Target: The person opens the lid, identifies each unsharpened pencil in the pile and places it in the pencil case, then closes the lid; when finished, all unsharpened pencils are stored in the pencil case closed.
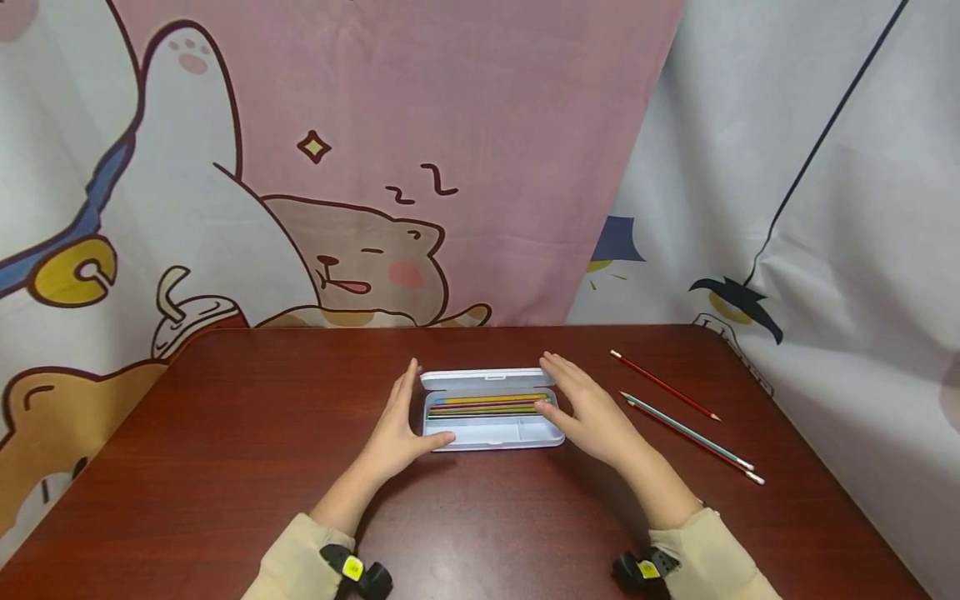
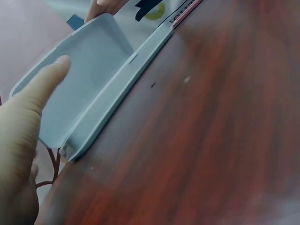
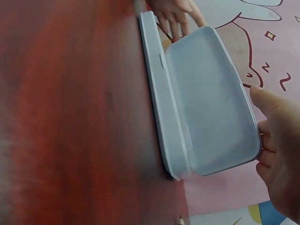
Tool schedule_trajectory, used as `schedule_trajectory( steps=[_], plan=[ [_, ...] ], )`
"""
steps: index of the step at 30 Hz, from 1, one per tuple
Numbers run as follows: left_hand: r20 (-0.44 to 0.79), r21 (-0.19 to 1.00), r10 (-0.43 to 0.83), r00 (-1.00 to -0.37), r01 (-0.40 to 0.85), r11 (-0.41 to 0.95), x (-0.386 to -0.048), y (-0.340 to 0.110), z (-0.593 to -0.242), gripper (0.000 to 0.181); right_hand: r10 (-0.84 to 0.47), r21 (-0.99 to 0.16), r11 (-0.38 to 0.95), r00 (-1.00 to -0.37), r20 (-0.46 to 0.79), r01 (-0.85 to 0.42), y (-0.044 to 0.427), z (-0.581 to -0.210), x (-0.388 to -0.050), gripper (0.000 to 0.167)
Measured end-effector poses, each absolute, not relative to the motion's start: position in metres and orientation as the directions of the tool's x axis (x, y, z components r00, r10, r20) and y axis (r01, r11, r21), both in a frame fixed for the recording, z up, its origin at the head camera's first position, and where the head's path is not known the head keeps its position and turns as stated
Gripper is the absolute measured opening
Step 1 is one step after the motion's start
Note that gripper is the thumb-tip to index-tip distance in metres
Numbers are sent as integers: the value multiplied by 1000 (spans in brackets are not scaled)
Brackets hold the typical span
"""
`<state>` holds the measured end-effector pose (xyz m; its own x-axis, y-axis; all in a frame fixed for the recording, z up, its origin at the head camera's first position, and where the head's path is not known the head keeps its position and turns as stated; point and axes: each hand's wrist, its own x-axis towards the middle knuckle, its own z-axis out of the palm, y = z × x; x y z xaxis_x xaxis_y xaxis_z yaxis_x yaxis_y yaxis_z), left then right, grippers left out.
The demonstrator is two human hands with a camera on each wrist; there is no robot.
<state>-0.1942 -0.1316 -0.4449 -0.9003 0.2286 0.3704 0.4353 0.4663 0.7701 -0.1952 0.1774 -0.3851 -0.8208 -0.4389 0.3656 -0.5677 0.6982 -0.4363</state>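
Note:
A white pencil case (image 1: 540, 429) lies on the table with its hinged lid (image 1: 457, 381) raised. Several coloured pencils (image 1: 487, 408) rest side by side in its rear part. At the left end of the case is my left hand (image 1: 400, 437), its fingers extended and its thumb over the front left corner. My right hand (image 1: 596, 417) is at the other end, fingers by the lid's right edge and thumb over the right side of the tray. In the right wrist view, fingers of the right hand (image 3: 283, 150) touch the lid's end. Neither hand grips anything.
Right of the case lie a red pencil (image 1: 663, 385), a green pencil (image 1: 690, 432) and a second red pencil (image 1: 735, 464). The brown wooden table (image 1: 225, 467) ends at a printed cloth (image 1: 487, 125) hanging behind it.

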Motion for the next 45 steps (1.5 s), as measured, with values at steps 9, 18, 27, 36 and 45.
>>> schedule_trajectory(
  steps=[9, 18, 27, 36, 45],
  plan=[
    [489, 650, 284, -825, 562, 512, -178, -125, -440, 106, -463, -414, 686, -798, 386, -598, 181, -396, -177, 66],
    [505, 525, 400, -765, 640, 561, -162, -122, -440, 90, -493, -407, 700, -810, 318, -586, 185, -405, -160, 68],
    [350, 508, 470, -811, 585, 632, -143, -121, -440, 87, -518, -390, 704, -805, 289, -594, 188, -422, -148, 68],
    [288, 458, 523, -802, 595, 661, -136, -119, -444, 85, -540, -401, 683, -792, 284, -610, 189, -434, -144, 68],
    [262, 414, 544, -797, 602, 683, -136, -118, -443, 86, -550, -370, 694, -787, 281, -617, 189, -434, -144, 69]
  ],
)
